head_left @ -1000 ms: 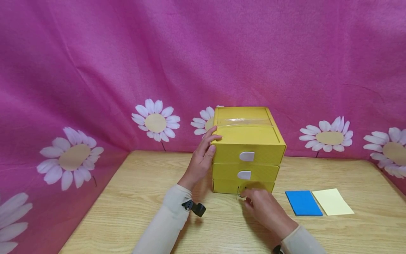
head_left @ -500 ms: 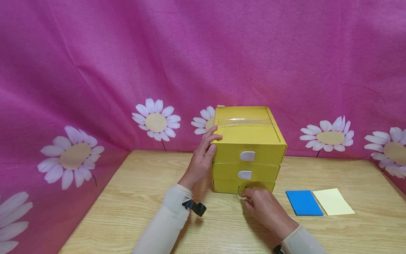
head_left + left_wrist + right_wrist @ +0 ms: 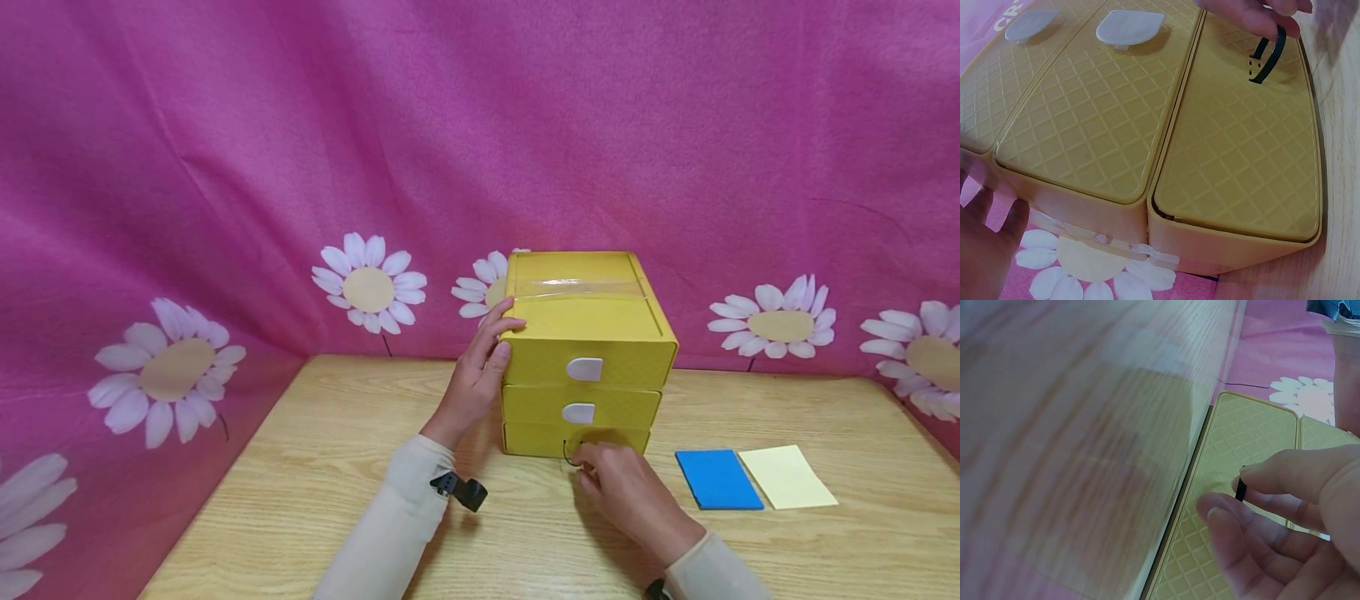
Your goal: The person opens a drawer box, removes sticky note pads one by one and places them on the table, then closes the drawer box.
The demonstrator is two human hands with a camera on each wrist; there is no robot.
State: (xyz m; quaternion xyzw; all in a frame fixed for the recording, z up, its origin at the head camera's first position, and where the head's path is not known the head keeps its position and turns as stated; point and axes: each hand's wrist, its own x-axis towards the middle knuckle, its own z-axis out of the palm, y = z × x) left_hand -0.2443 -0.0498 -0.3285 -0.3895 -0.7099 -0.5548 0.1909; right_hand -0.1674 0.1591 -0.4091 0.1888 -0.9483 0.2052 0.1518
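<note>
A yellow three-drawer cabinet (image 3: 581, 321) stands on the table, all its drawers pushed in. My left hand (image 3: 474, 379) lies against its left side, fingertips over the top edge and thumb near the front corner. Low at the front, my right hand (image 3: 633, 492) pinches a thin black loop handle (image 3: 1280, 55) on the bottom drawer (image 3: 1235, 162). The right wrist view has thumb and finger meeting on that black loop (image 3: 1240, 491). White rounded tabs (image 3: 585, 369) mark the upper two drawers. Clear tape (image 3: 570, 287) crosses the cabinet's top.
Right of the cabinet, a blue pad of paper (image 3: 718, 480) and a pale yellow pad (image 3: 787, 477) lie side by side on the wooden table (image 3: 360, 417). Behind hangs a pink cloth (image 3: 480, 125) printed with white daisies.
</note>
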